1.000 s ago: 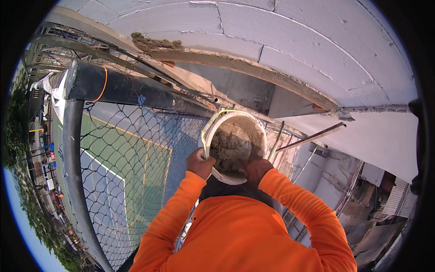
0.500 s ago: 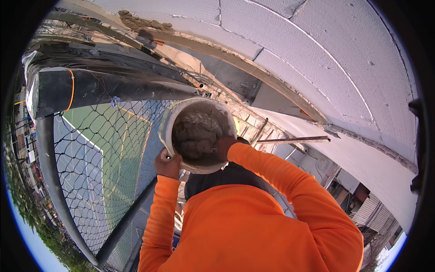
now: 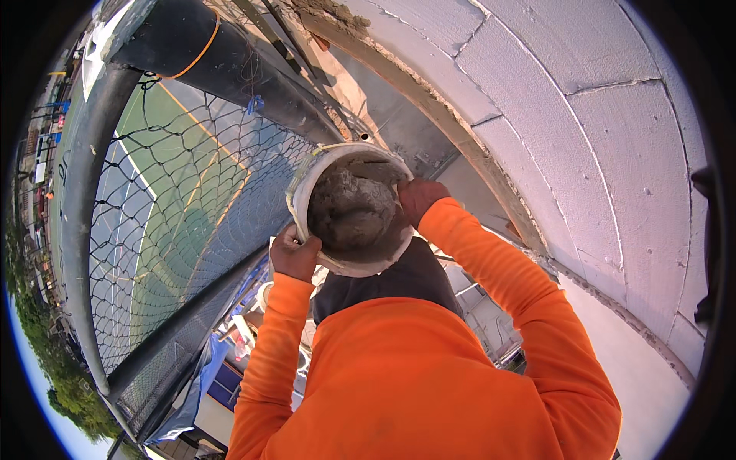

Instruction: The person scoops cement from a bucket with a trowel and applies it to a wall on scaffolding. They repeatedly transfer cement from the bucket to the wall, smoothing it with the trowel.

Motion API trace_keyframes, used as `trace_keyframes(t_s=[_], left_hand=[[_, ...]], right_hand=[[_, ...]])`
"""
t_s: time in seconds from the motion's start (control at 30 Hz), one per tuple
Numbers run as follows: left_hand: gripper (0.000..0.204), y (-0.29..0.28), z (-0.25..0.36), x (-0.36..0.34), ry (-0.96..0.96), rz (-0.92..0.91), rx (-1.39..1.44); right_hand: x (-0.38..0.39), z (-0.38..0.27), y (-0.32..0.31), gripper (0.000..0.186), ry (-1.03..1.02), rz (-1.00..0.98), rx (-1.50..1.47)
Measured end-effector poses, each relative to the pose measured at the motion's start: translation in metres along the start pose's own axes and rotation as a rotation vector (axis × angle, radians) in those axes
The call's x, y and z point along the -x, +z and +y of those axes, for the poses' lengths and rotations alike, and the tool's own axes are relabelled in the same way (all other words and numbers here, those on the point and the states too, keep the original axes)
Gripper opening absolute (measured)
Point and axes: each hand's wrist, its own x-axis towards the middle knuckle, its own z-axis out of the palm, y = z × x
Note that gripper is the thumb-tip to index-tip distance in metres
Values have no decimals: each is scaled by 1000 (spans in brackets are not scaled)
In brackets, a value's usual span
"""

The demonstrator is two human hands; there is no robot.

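Mortar bucket held close to the body beside a chain-link fence (image 3: 184, 222). The round bucket (image 3: 359, 269) sits in front of the worker's orange top (image 3: 414, 376), its mouth turned up toward the viewer and wet grey mortar (image 3: 349, 211) lying inside. The left hand (image 3: 296, 253) grips the near left rim, thumb over the edge. The right hand (image 3: 420, 199) is curled at the opposite side of the rim; its fingers are partly hidden, so whether it clasps the rim cannot be told. A black pipe rail (image 3: 238, 73) runs just beyond the bucket at upper left; the pale block wall (image 3: 567, 146) rises at right. What supports the bucket from below is not visible. Hazards, as judged from here: a mortar-slick rim could slide from the left hand's pinch, letting the bucket tip; uneven support between the two sides could spill the mortar; and a knock against the rail could jolt the rim loose.
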Motion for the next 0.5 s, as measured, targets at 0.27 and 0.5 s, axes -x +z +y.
trace_keyframes(t_s=[0.27, 0.5], left_hand=[[20, -15, -14, -17, -15, 77, -163], [17, -50, -5, -4, -109, 53, 70]], right_hand=[[-19, -43, 74, 39, 47, -169, -316], [18, -73, -12, 35, -276, -33, 102]])
